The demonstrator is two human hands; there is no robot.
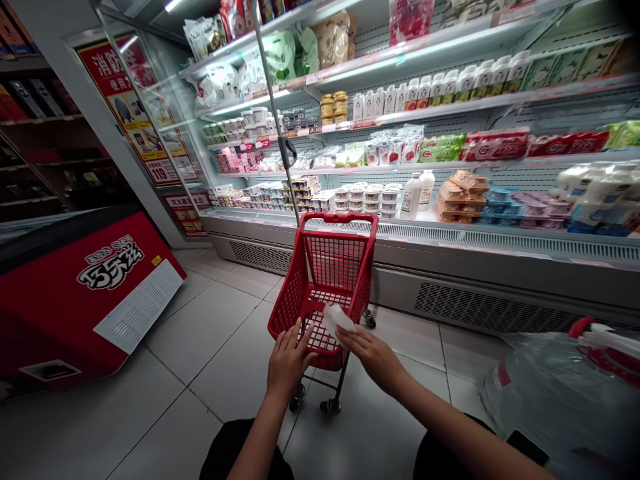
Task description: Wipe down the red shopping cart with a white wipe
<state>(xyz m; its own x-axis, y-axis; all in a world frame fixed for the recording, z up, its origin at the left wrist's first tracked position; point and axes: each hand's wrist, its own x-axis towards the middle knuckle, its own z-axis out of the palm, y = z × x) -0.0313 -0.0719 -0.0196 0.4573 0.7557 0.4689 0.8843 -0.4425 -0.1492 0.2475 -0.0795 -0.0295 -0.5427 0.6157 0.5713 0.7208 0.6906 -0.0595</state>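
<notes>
A red plastic shopping cart (361, 293) on small black wheels stands in front of me, its basket open at the top. In my right hand (367, 348) is a crumpled white tissue (338, 320), pinched between the fingers above the cart's near right side. My left hand (289, 360) is open, fingers spread, at the near left rim of the basket. Whether its fingers touch the rim I cannot tell. Nothing shows in that hand.
Behind the cart runs a refrigerated display case (400, 280) with shelves of yogurt and bottled drinks. A red chest freezer (65, 300) stands at the left. Large clear water jugs (545, 380) sit at the right. Pale tiles (215, 340) cover the floor.
</notes>
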